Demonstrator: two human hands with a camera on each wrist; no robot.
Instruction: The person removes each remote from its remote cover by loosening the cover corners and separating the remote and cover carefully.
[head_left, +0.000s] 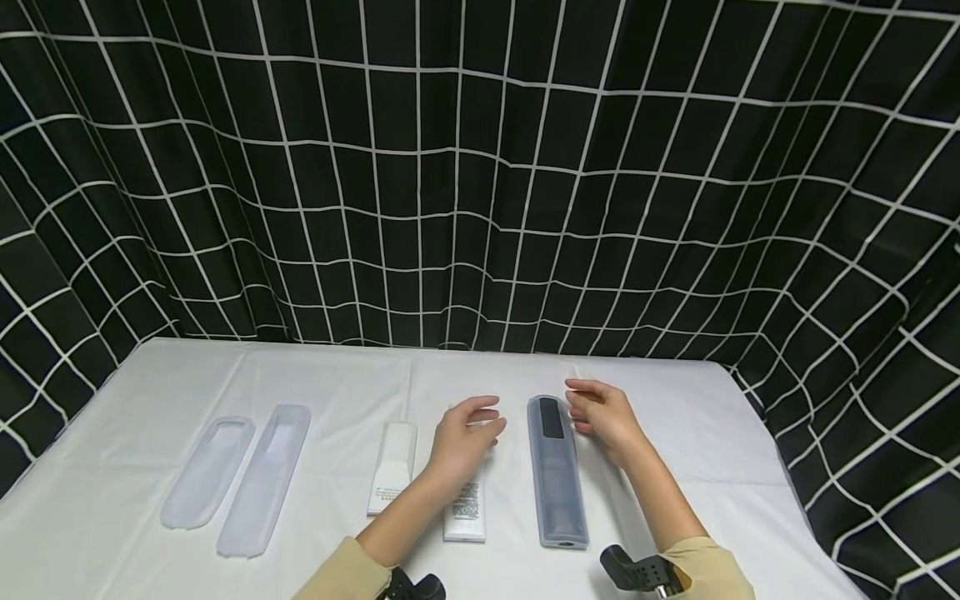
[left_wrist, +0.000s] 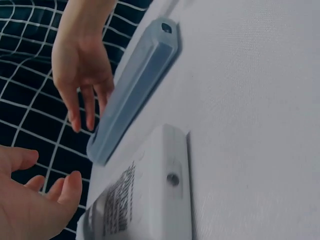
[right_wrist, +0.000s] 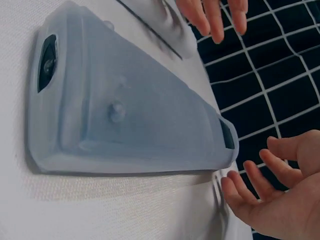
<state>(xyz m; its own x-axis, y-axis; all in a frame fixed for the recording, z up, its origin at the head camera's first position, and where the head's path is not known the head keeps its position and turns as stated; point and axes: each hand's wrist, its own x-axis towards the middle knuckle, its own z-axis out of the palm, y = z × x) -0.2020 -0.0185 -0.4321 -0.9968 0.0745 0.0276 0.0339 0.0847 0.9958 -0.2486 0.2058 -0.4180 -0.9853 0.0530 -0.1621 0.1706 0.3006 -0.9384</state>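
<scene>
Right hand [head_left: 609, 419]: fingers loosely parted, holding nothing; sleeved remote [head_left: 559, 492] just left of it. Left hand [head_left: 463, 443] likewise, over white remote [head_left: 465, 515]. Hasty inward sweep of right fingers could knock sleeved remote askew.

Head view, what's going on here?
A person's two hands are over a white cloth, neither gripping anything. The left hand is above one white device, partly hiding it. The right hand, fingers loosely bent, is beside the far end of a bluish case, which lies flat with a dark part showing at its opening. Another white device and two pale cases lie to the left.
</scene>
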